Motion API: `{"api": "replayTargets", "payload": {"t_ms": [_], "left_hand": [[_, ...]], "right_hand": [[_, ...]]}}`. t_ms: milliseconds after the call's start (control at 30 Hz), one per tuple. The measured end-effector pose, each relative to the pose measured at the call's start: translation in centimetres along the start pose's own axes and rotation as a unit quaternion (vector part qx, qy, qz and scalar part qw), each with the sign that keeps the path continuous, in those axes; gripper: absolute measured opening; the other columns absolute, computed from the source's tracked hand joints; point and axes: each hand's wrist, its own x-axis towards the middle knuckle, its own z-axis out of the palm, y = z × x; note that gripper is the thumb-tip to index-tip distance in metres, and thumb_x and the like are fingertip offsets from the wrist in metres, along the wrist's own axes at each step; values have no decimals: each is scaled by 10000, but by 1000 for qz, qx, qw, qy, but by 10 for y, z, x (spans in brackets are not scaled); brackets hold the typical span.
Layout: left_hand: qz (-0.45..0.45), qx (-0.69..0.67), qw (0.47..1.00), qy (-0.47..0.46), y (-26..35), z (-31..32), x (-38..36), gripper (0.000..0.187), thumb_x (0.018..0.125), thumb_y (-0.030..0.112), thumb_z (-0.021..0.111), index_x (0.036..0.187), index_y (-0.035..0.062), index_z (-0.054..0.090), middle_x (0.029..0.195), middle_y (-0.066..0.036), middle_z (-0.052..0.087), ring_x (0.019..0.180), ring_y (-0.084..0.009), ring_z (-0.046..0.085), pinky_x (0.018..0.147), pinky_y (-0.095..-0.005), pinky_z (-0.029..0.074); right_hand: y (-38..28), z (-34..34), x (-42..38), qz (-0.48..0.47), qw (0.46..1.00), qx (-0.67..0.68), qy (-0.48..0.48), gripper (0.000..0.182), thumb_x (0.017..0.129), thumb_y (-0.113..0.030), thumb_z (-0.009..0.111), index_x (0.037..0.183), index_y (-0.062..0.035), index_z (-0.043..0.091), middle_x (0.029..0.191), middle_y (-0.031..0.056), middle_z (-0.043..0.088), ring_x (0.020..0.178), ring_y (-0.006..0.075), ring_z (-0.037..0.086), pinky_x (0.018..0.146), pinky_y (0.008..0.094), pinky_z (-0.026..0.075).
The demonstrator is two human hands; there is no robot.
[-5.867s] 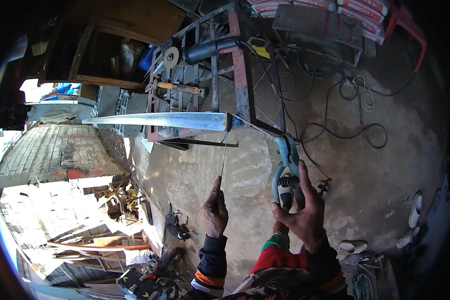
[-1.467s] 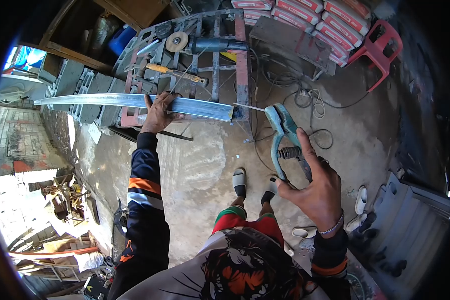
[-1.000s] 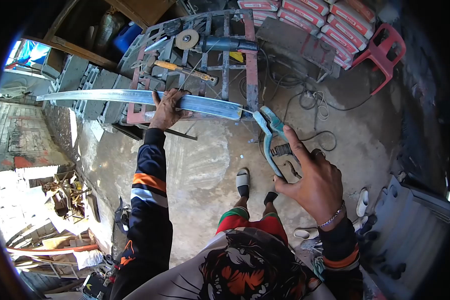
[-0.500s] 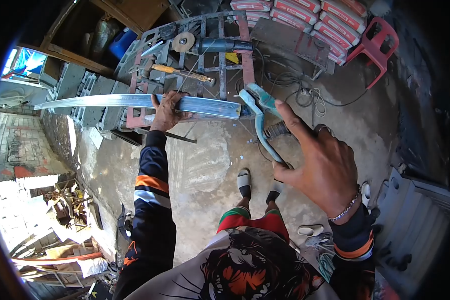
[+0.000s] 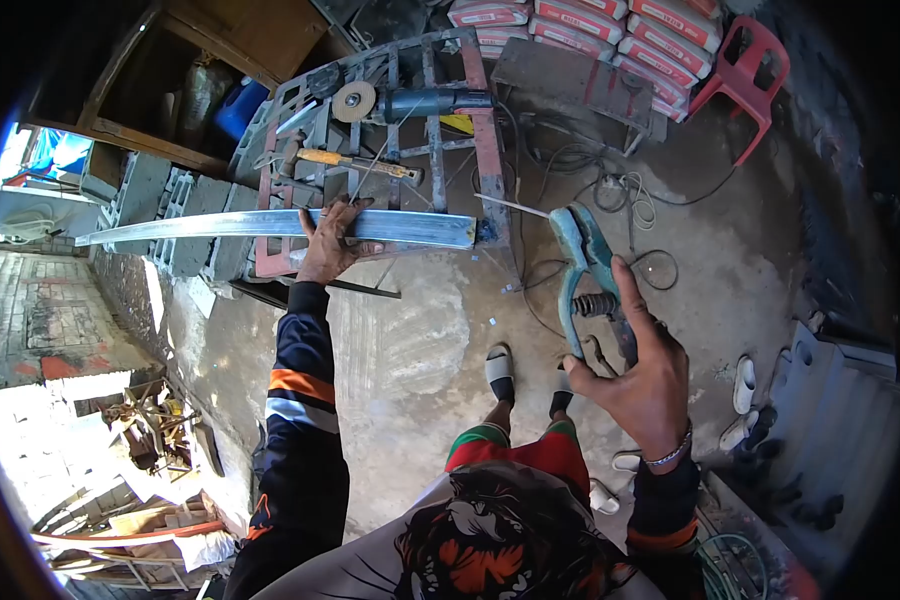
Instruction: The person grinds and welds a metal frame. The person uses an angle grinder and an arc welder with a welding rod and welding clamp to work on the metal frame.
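My left hand (image 5: 337, 238) is closed on a long, shiny metal channel (image 5: 420, 228) lying across the near part of a metal frame (image 5: 485, 150). In my right hand (image 5: 642, 385) is a worn teal welding clamp (image 5: 573, 265) with a coil spring between its handles. A thin rod (image 5: 510, 205) sticks out of the clamp's jaws, its tip near the right end of the channel. Beyond the channel, a hammer (image 5: 355, 163) with a yellow handle and an angle grinder (image 5: 435, 102) rest on the frame.
Cables (image 5: 580, 160) lie on the concrete floor (image 5: 400, 330) at the right. Behind them are a low metal bench (image 5: 570, 85), stacked bags (image 5: 665, 45) and a red plastic chair (image 5: 755, 90). Grey blocks (image 5: 185, 210) stand at the left.
The clamp has swung away to the right of the channel's end, and its rod now shows. My right hand has moved lower in view. My left hand remains on the channel.
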Motion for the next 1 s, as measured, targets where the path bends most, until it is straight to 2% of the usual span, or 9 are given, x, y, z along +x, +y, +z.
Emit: {"api": "replayTargets", "payload": {"t_ms": [100, 133, 167, 233, 333, 433, 533, 767, 1000], "left_hand": [[-22, -53, 997, 59, 4, -6, -8, 504, 960, 452, 656, 1409, 234, 585, 1351, -89, 572, 1327, -309, 482, 1154, -728, 22], [-13, 39, 998, 51, 24, -23, -14, 365, 1045, 184, 527, 1405, 185, 584, 1316, -131, 616, 1170, -298, 596, 1126, -622, 284], [-13, 44, 998, 48, 41, -31, -25, 365, 1045, 184, 527, 1405, 185, 584, 1316, -131, 616, 1170, -298, 596, 1126, -622, 284], [-65, -257, 964, 13, 78, -38, -54, 403, 1030, 22, 442, 1402, 112, 570, 1162, -145, 690, 934, -236, 659, 909, -419, 500], [-121, -386, 912, 68, 171, -20, -102, 460, 1023, -9, 427, 1474, 66, 482, 817, -67, 630, 712, -158, 586, 685, -278, 493], [-277, -458, 844, 37, 240, 1, -146, 554, 1015, -2, 464, 1552, 116, 395, 689, -36, 505, 634, -147, 518, 643, -288, 482], [-239, -245, 940, -20, 269, 21, -173, 599, 992, 6, 495, 1563, 154, 388, 659, -133, 511, 574, -238, 585, 625, -352, 509], [-300, -197, 933, 29, 285, 35, -183, 582, 963, 5, 515, 1522, 163, 476, 720, -176, 594, 599, -287, 617, 630, -361, 520], [-310, -160, 934, 78, 285, 46, -166, 544, 977, 26, 511, 1505, 153, 500, 723, -196, 591, 590, -303, 613, 605, -365, 508]], "right_hand": [[25, 24, -19, 36, 996, 82, 21, 1004, 686, -96, 829, 1574, -80, 360, 1209, 227, 694, 1057, 290, 711, 890, 399, 569], [36, 32, -25, 37, 995, 88, 20, 1004, 686, -96, 829, 1574, -80, 360, 1209, 227, 694, 1057, 290, 711, 890, 399, 569], [48, 39, -31, 30, 991, 123, 42, 1007, 701, -105, 823, 1581, -67, 335, 1211, 204, 687, 1038, 253, 696, 874, 368, 563], [62, 47, -43, 23, 984, 165, 61, 1011, 716, -114, 817, 1588, -53, 310, 1214, 180, 680, 1018, 216, 682, 857, 338, 557], [81, 60, -58, 135, 936, 316, 79, 1093, 691, -141, 847, 1603, -43, 253, 1019, 27, 640, 717, 58, 470, 592, 193, 426], [101, 62, -69, 156, 922, 349, 71, 1125, 675, -135, 855, 1601, -17, 227, 1010, 26, 633, 720, 67, 481, 595, 211, 441], [113, 57, -72, 152, 932, 326, 36, 1141, 685, -165, 823, 1609, -8, 174, 907, 8, 571, 725, 98, 497, 646, 240, 443], [137, 53, -81, 104, 950, 294, 19, 1121, 653, -103, 877, 1585, -6, 261, 984, 38, 619, 687, 82, 482, 583, 225, 447], [156, 56, -81, 94, 954, 283, 15, 1137, 669, -241, 841, 1589, 21, 229, 800, 7, 574, 627, 93, 474, 576, 244, 419]]}}
